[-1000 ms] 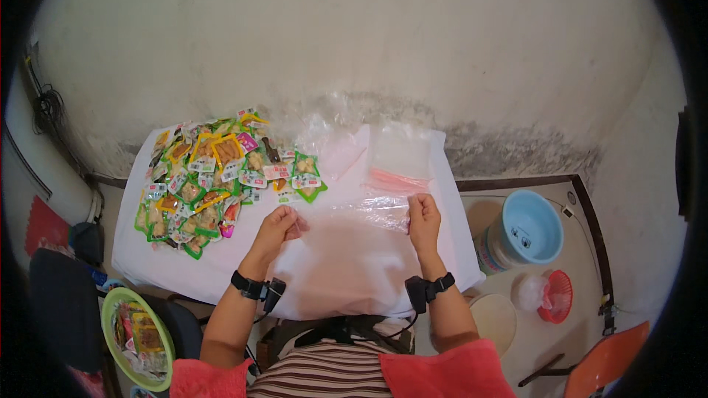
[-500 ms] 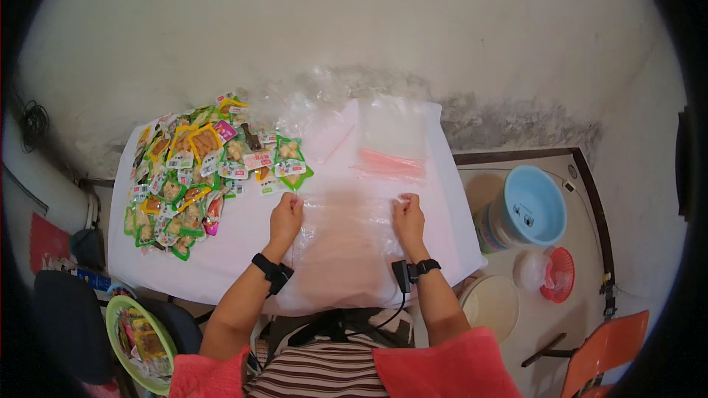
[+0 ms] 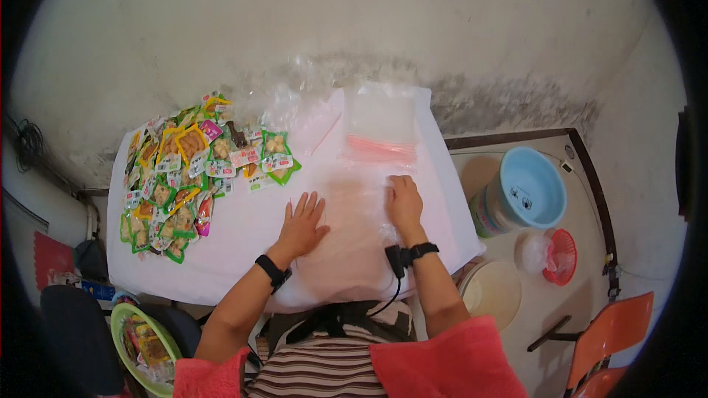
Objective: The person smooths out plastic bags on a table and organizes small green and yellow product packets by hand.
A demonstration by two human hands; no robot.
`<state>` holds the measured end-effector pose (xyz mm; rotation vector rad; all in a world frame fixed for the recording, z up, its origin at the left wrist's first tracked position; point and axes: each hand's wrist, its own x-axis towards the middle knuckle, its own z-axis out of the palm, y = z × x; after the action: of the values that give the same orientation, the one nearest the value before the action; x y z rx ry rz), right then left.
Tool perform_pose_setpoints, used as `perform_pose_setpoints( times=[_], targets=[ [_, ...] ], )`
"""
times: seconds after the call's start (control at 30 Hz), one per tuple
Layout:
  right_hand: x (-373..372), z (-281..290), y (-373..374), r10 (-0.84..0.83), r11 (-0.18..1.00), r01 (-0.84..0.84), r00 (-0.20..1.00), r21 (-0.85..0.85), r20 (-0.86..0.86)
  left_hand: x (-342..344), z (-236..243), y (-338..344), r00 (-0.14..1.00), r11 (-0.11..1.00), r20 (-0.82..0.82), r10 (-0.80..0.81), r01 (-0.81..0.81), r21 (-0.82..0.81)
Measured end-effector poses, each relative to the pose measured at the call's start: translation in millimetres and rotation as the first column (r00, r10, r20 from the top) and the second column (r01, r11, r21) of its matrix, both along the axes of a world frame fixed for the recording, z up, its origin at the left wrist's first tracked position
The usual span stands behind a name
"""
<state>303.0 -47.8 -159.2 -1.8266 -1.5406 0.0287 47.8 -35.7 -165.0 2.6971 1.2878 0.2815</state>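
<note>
Left hand [image 3: 301, 228]: open, palm down, fingers spread apart, resting at the left side of the bag. Black band [image 3: 273, 271] on the wrist.

Right hand [image 3: 405, 205]: fingers curled, set at the right side of the bag; cannot tell whether they pinch its edge. Second black band [image 3: 422, 250], with a dark box and a cable, on the wrist.

Bag [image 3: 354, 214]: one, clear plastic, lying flat on the desk [image 3: 214, 280] between the two hands, at the near side. Its outline is faint against the desk's white cover.

Stack [image 3: 381, 118]: clear bags with pink ends toward the person, on the desk beyond the right hand.

Film [image 3: 284, 103]: clear, crumpled, at the far edge of the desk, left of the stack.

Packets [image 3: 177, 184]: many, sealed, with green, yellow and pink borders, heaped on the left part of the desk, beyond and left of the left hand.

Floor, right of the desk: blue basin [image 3: 549, 191]; red basket [image 3: 566, 265], a white plastic bundle [image 3: 532, 252] against its left side; round cream-coloured item [image 3: 494, 295], flat-topped; orange chair [image 3: 616, 332], at the lower right.

Lower left: green basin [image 3: 171, 341], holding more packets, beside a dark chair [image 3: 77, 335].

Wall [image 3: 332, 15]: pale, with grey stains low down behind the desk.
</note>
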Motion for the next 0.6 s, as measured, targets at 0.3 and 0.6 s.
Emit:
perform_pose_setpoints(
  times=[0.3,0.6],
  targets=[
    [-6.7,-23.4,-26.9,0.318,0.911,-0.173,0.873,-0.375,0.37,0.8,-5.8,-5.3,0.999,0.991,-0.027,0.033,-0.036,-0.132],
    [7.9,-0.1,-88.9,-0.094,0.956,0.091,0.996,-0.277,0.001,1.6,-8.0,-0.2,0.999,0.997,-0.036,0.036,-0.038,-0.073]
  ],
)
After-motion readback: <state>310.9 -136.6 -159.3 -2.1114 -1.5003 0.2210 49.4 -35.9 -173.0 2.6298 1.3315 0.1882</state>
